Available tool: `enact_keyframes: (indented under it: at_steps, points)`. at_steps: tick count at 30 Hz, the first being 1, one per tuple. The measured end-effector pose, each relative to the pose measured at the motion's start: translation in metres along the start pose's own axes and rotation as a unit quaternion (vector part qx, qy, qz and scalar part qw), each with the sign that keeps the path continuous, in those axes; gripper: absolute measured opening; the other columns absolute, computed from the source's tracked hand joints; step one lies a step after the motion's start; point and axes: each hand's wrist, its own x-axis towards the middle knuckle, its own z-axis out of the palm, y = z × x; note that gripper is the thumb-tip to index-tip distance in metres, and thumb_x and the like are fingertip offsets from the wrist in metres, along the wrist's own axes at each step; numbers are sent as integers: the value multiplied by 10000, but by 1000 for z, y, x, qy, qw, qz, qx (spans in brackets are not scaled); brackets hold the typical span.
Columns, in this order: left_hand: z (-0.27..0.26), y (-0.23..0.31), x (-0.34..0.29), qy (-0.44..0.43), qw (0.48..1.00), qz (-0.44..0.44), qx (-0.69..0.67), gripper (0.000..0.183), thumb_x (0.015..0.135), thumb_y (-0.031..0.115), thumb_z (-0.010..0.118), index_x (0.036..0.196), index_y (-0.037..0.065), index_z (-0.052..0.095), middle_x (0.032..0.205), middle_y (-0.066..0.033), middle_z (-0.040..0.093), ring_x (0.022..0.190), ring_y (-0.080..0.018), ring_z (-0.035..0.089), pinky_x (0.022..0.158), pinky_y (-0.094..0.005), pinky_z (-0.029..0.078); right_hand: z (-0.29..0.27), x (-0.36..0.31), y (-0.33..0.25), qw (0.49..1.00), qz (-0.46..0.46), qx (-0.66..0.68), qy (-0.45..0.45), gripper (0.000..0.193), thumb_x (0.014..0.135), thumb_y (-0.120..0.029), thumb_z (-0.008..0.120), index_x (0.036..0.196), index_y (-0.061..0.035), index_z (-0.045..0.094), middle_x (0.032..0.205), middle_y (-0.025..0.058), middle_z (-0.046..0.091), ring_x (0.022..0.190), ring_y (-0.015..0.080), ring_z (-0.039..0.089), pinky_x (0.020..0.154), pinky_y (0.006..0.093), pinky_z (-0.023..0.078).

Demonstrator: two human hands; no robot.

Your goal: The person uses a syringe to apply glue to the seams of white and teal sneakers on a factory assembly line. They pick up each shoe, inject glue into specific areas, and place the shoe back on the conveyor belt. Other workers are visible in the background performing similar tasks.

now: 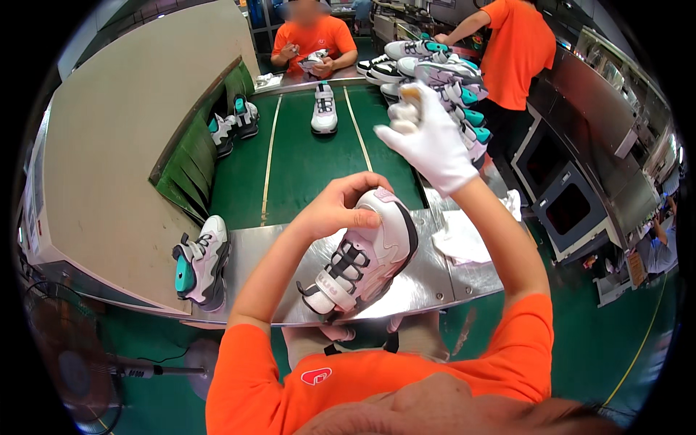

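My bare left hand [336, 210] is closed round the toe of a white and pale pink sneaker [373, 250] with black laces and a white strap. The sneaker is tilted over the metal ledge, its toe up and its heel towards me. In a white glove, my right hand [433, 141] is raised to the right, apart from the sneaker. Its fingers are curled and the thumb sticks out. A brownish patch shows at the fingertips; whether it is a held thing or a stain is unclear. A similar sneaker [203, 264] with a teal insert stands left on the ledge.
A white cloth [464, 235] lies right on the metal ledge [254, 250]. Beyond runs a green conveyor belt [304, 174] carrying a sneaker [324, 109]. Several shoes are piled [442, 65] at the right. Green flaps [181, 167] hang left. Two people in orange work farther off.
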Motion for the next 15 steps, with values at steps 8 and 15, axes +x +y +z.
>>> enact_keyframes:
  at_steps: [8, 15]
  points:
    - [-16, -16, 22, 8, 999, -20, -24, 667, 727, 329, 836, 1242, 16, 551, 1109, -49, 637, 1022, -140, 601, 922, -287, 473, -2, -29, 23, 987, 74, 136, -41, 703, 746, -224, 823, 1284, -1, 428, 1029, 91, 585, 851, 116, 582, 791, 265, 508]
    - [-39, -29, 28, 0, 999, -39, -13, 555, 804, 234, 749, 1275, 23, 546, 1131, -43, 617, 1030, -124, 580, 920, -282, 469, 5, -40, 42, 982, 146, 118, -24, 702, 768, -145, 784, 1343, -27, 398, 1232, 151, 534, 1040, 183, 589, 892, 303, 497]
